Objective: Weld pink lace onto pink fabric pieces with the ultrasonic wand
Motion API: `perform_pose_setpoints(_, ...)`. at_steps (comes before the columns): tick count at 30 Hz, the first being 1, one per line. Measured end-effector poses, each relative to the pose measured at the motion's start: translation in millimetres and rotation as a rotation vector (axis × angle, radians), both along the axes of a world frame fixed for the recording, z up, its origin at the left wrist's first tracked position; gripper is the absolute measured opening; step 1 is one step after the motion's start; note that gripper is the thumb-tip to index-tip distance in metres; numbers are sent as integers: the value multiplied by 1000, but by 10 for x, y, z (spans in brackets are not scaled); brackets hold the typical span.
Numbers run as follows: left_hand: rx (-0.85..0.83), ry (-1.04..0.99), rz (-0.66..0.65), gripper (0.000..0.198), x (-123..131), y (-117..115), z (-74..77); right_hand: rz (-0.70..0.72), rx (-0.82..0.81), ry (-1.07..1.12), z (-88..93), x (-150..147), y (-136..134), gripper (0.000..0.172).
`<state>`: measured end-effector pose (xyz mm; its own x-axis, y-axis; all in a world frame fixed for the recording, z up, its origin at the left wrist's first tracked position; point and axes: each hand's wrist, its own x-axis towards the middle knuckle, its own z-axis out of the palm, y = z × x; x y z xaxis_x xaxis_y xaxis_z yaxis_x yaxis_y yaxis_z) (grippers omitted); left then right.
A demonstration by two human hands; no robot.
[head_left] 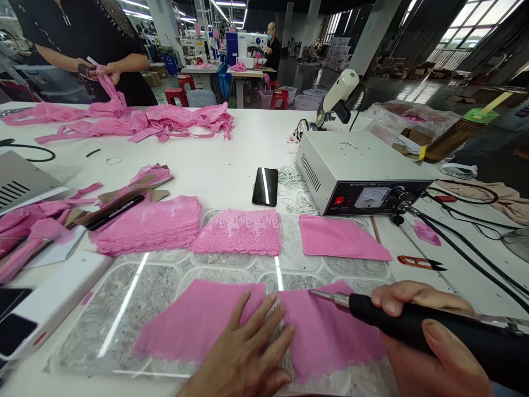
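Pink fabric under spread left fingers; right fingers curled round handpiece

Black phone beside tangled white cord; red stools near white sewing machine.

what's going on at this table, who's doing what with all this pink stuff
Two pink fabric pieces lie side by side on the clear patterned mat. The person's left hand is spread palm down over the left piece and the gap. The right hand grips a black handheld tool, its metal tip at the far edge of the right piece. Across the table, a co-worker in black is handling a pink strip.
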<state>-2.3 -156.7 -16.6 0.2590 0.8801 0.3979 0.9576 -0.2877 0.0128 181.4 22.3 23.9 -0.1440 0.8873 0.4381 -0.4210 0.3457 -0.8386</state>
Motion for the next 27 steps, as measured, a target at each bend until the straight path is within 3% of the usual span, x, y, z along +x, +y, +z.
perform_pose_setpoints(10,-12,5,3,47,8,-18,-21,-31,1,-31,18,-8,-34,10)
perform_pose_setpoints(15,45,-31,-39,29,46,-64,34,109,-47,-3,56,-48,-165,10)
perform_pose_setpoints(19,68,-97,-59,26,83,-114,41,242,-62,-14,47,-97,-251,11)
perform_pose_setpoints(27,54,-109,-44,27,110,-135,31,303,-72,-11,33,-121,-275,10)
